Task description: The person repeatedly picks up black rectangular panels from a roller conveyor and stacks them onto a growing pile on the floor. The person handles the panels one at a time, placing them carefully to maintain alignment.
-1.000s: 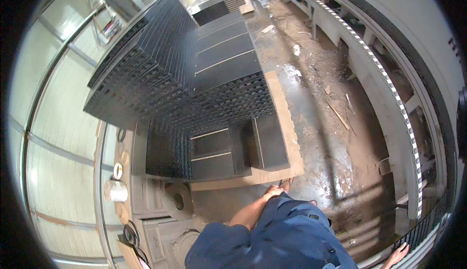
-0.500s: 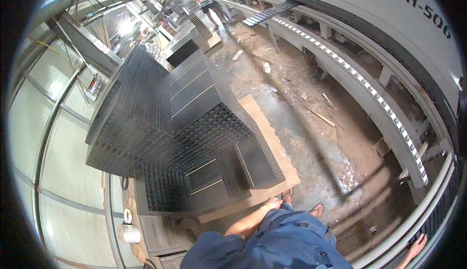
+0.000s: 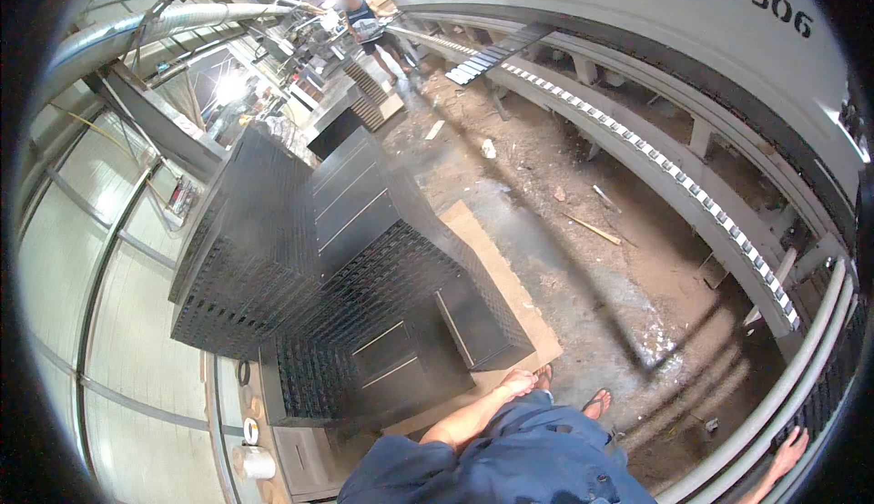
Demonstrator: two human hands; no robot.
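Note:
My left hand (image 3: 517, 383) is low in front of me by my knee, its fingers curled in. Whatever it may hold is hidden. Close beyond it is the near corner of a large stack of black panels (image 3: 487, 317), with a brown board (image 3: 542, 322) under it. Far to the right, my right hand (image 3: 790, 454) has its fingers apart and lies against a dark ribbed surface (image 3: 810, 413) beside grey round bars (image 3: 778, 413).
A long grey machine (image 3: 628, 153) with a white-toothed strip runs along the right. Several loose scraps and a thin stick (image 3: 592, 229) lie on the dirty floor. White rolls (image 3: 253, 461) stand at lower left. Another person (image 3: 367, 26) stands far off beside the machine.
My view has shifted slightly, so the stacks and machine sit differently in the picture. Both hands stay in nearly the same places. The far person's arms and stance have changed a little.

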